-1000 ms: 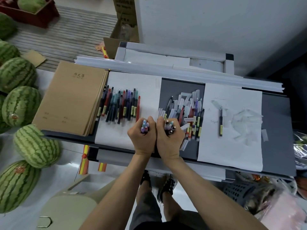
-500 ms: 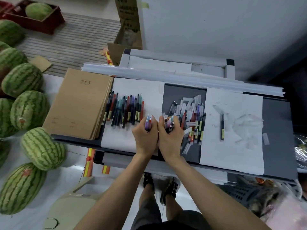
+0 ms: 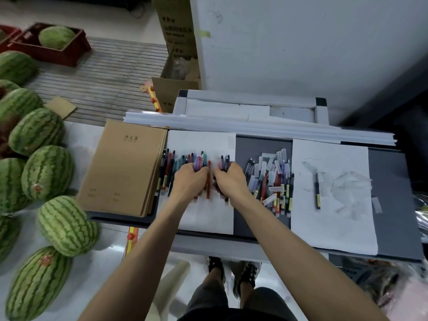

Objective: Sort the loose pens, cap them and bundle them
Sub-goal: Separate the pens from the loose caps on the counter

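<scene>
My left hand (image 3: 189, 179) grips a bunch of coloured pens, held low over the row of capped pens (image 3: 172, 169) on the left white sheet (image 3: 208, 218). My right hand (image 3: 230, 180) grips a second bunch of pens just to the right, over the same sheet. A red pen (image 3: 209, 179) lies between the two hands. A heap of loose pens and clear caps (image 3: 271, 179) lies on the grey table top. One black pen (image 3: 317, 191) and a scatter of clear caps (image 3: 347, 184) lie on the right white sheet.
A stack of brown notebooks (image 3: 122, 167) lies at the table's left end. Rolled white paper (image 3: 254, 128) runs along the far edge. Several watermelons (image 3: 46, 172) sit on the floor to the left, and a cardboard box (image 3: 173, 86) stands beyond the table.
Both hands moved left and forward with their pen bunches, from the table's front edge by the loose heap to the capped row on the left sheet. The hands have drawn slightly apart.
</scene>
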A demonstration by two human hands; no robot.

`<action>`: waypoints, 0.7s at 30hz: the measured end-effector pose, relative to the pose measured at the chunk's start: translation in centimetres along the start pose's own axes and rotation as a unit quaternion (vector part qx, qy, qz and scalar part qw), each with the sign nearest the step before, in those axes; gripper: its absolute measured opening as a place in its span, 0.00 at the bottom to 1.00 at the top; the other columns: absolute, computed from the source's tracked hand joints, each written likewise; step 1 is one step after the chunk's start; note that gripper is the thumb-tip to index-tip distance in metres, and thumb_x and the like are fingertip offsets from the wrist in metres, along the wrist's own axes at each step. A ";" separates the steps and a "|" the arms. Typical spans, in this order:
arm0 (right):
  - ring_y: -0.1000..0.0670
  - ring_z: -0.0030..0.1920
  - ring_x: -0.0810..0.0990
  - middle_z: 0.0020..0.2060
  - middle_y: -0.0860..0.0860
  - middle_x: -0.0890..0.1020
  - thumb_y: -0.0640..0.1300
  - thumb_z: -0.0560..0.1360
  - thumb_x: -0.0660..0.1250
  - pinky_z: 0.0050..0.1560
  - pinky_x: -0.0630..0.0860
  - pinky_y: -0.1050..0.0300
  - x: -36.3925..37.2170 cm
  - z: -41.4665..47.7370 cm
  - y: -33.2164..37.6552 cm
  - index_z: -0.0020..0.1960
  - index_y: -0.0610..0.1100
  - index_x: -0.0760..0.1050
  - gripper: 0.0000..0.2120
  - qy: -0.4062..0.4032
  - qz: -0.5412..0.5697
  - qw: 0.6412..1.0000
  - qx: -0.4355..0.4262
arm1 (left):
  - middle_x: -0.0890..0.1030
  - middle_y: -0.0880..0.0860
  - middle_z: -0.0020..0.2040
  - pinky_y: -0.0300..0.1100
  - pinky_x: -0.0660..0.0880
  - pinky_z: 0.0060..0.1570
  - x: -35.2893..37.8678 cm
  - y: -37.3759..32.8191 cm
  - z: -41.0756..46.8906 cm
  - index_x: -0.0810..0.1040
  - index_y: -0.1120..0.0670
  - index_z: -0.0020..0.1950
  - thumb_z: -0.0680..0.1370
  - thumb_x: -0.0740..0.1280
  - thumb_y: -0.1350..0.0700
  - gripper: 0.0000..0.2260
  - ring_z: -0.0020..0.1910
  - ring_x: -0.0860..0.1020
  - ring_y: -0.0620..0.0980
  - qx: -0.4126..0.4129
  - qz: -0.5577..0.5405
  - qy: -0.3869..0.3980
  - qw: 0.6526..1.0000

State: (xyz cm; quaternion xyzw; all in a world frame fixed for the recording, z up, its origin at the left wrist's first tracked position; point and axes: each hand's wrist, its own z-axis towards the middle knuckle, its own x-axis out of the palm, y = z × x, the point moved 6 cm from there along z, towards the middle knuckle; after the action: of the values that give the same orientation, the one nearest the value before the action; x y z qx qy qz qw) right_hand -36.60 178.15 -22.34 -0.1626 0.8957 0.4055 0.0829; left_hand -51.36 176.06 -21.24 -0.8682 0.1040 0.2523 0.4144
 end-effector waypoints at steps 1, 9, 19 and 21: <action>0.42 0.42 0.83 0.49 0.42 0.84 0.55 0.80 0.66 0.35 0.77 0.51 0.0 0.1 0.3 0.58 0.41 0.73 0.17 -0.001 -0.015 1.000 0.000 | 0.79 0.55 0.35 0.45 0.73 0.34 -0.3 -0.2 0.3 0.73 0.55 0.40 0.79 0.66 0.51 0.11 0.34 0.78 0.55 0.003 0.023 0.002 1.000; 0.46 0.55 0.83 0.61 0.47 0.81 0.42 0.78 0.69 0.53 0.83 0.49 0.3 0.4 1.6 0.70 0.44 0.73 0.20 -0.009 -0.093 0.994 -0.058 | 0.82 0.55 0.45 0.44 0.75 0.34 -1.4 -0.9 1.6 0.78 0.57 0.51 0.77 0.68 0.54 0.07 0.40 0.80 0.53 0.023 0.113 -0.009 0.993; 0.47 0.45 0.83 0.52 0.44 0.84 0.40 0.77 0.69 0.47 0.79 0.56 -0.2 -0.3 1.7 0.69 0.40 0.76 0.21 -0.046 -0.175 0.973 -0.141 | 0.81 0.50 0.43 0.38 0.72 0.28 -2.5 -0.6 1.5 0.77 0.51 0.53 0.75 0.73 0.53 0.09 0.39 0.81 0.48 0.047 0.168 -0.035 0.984; 0.44 0.47 0.83 0.47 0.44 0.83 0.41 0.77 0.68 0.51 0.81 0.49 -0.2 -0.5 1.6 0.64 0.40 0.78 0.16 -0.047 -0.203 0.967 -0.149 | 0.80 0.48 0.42 0.34 0.68 0.24 -2.6 -0.5 1.2 0.75 0.48 0.53 0.75 0.73 0.54 0.10 0.39 0.80 0.45 0.052 0.170 -0.033 0.984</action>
State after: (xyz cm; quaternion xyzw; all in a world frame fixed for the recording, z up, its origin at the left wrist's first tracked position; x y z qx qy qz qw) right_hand -37.01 178.84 -20.82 -0.3323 0.7687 0.5160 0.1800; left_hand -53.83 177.27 -20.18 -0.8065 0.2496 0.3415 0.4130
